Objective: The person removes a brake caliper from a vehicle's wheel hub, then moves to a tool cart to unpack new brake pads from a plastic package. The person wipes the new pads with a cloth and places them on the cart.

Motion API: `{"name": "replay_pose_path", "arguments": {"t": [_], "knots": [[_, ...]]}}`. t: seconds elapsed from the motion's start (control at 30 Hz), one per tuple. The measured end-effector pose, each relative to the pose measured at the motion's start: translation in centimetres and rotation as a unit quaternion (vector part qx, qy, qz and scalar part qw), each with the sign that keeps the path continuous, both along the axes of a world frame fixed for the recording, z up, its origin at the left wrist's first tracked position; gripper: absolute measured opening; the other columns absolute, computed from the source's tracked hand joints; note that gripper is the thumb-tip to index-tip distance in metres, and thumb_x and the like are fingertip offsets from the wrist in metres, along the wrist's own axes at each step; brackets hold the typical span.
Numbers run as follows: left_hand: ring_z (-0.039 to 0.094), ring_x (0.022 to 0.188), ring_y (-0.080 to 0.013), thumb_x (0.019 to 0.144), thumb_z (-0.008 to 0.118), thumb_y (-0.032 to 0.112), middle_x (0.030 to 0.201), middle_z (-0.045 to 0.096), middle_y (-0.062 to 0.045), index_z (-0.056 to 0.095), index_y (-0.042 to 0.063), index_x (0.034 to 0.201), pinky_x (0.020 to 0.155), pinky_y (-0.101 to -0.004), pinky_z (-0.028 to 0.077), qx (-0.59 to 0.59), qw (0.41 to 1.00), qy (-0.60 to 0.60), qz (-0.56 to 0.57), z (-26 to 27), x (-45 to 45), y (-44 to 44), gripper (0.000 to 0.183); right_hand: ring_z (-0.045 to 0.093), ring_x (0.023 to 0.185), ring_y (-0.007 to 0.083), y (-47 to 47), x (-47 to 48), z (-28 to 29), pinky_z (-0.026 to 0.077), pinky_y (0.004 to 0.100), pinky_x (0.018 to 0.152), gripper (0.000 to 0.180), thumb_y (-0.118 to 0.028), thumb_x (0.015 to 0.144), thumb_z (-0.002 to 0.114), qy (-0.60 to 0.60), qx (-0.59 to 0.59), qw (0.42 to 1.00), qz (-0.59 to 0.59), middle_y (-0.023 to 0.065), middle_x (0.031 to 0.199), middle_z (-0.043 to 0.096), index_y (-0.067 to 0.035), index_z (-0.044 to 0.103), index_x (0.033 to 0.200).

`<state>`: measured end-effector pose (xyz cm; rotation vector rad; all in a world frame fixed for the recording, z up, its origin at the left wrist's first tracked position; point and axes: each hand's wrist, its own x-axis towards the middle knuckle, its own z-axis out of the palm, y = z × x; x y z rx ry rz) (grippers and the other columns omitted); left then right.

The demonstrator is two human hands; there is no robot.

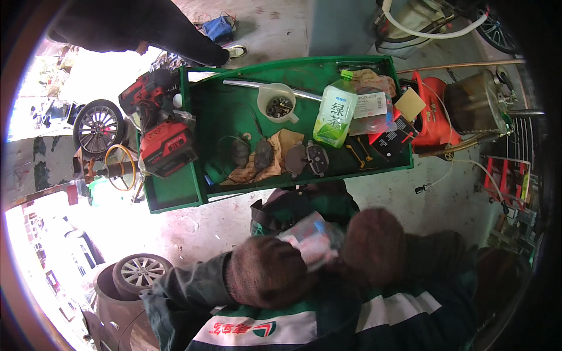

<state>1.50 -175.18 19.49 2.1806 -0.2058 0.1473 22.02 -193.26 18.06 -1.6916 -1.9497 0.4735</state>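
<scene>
Close to my chest, a clear plastic bag point(314, 241) with blue and reddish parts is held between my two gloved hands. My left hand point(268, 272), in a dark brown glove, grips the bag's left side. On its right side is my right hand point(373, 245), similarly gloved. Both hands are blurred and their fingers are mostly hidden. Beyond them, a green metal tool tray point(219, 131) carries brake pads: two dark ones point(263, 153) on brown paper point(285, 140) and two greyer ones point(317, 159) beside them.
A red cordless impact wrench point(162, 136) lies across the tray's left end. A plastic jug point(276, 103) of metal fasteners, a metal bar point(303, 94), a green tea bottle point(336, 112) and a black-red box point(390, 136) sit inside. A person's leg point(184, 35) is beyond; a car point(118, 316) stands lower left.
</scene>
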Motion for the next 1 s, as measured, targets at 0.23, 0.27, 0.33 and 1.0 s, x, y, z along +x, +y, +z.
{"name": "replay_pose_path", "arguments": {"t": [0.23,0.27,0.33,1.0], "knots": [[0.070,0.075,-0.0336,0.071,0.079,0.012,0.088,0.070,-0.014,0.069,0.006,0.092,0.062,-0.0421,0.058,0.052,0.989,0.052,0.131,-0.4,2.0,0.0,0.023,0.062,0.095,0.0286,2.9,1.4,-2.4,0.048,0.0454,0.071,0.042,-0.021,0.070,0.077,-0.091,0.126,0.988,-0.014,0.0066,0.109,0.059,-0.014,0.062,0.109],[0.071,0.079,-0.0336,0.072,0.078,0.013,0.090,0.070,-0.014,0.070,0.006,0.094,0.065,-0.0434,0.059,0.057,0.988,0.069,0.127,-0.7,1.8,-0.2,0.025,0.062,0.095,0.0293,2.7,1.4,-2.9,0.048,0.0457,0.072,0.045,-0.017,0.066,0.077,-0.091,0.134,0.987,-0.012,0.0061,0.108,0.060,-0.013,0.064,0.109],[0.072,0.084,-0.0341,0.071,0.076,0.012,0.094,0.071,-0.015,0.071,0.006,0.098,0.069,-0.0449,0.060,0.064,0.986,0.085,0.129,-0.9,2.0,-0.1,0.028,0.062,0.094,0.0297,2.3,1.3,-3.1,0.047,0.0452,0.071,0.042,-0.014,0.066,0.076,-0.097,0.135,0.986,-0.023,0.0061,0.105,0.059,-0.013,0.065,0.106],[0.070,0.092,-0.0359,0.080,0.059,-0.011,0.103,0.068,-0.020,0.068,0.000,0.111,0.081,-0.0390,0.057,-0.257,0.930,0.171,0.201,-4.4,3.2,-1.0,0.034,0.064,0.100,0.0376,1.8,0.1,-1.5,0.053,0.0528,0.080,0.039,-0.018,0.083,0.077,0.025,0.089,0.992,-0.082,0.0149,0.113,0.062,-0.006,0.062,0.116]]}}
